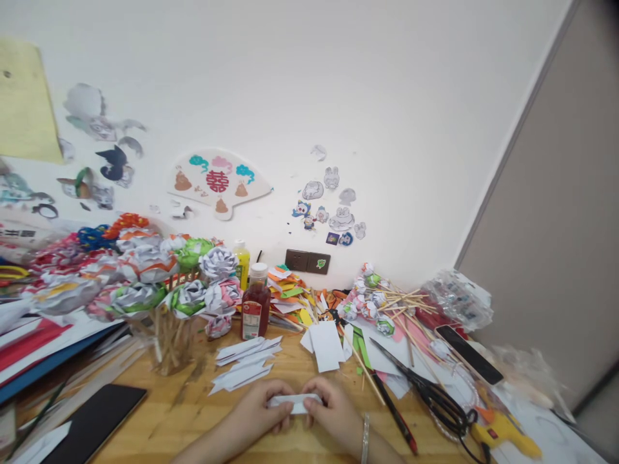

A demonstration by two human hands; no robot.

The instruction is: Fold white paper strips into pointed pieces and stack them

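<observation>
Between my two hands is a small folded strip of white paper [296, 404], held level just over the wooden table [193, 419]. My left hand [271, 407] pinches its left end with thumb and fingers. The right end is gripped the same way by my right hand [329, 409]. Beyond my left hand lies a loose pile of cut white paper strips [246, 364]. Larger white paper pieces [326, 348] rest past my right hand. The fingers under the strip are partly hidden.
Paper flowers [145, 270] on sticks stand in a holder at left, near a red-brown bottle [255, 306]. Black scissors [430, 396], a red-tipped pencil [396, 412], a yellow glue gun [505, 433] and a phone [469, 353] lie right. A dark flat device [97, 422] lies left.
</observation>
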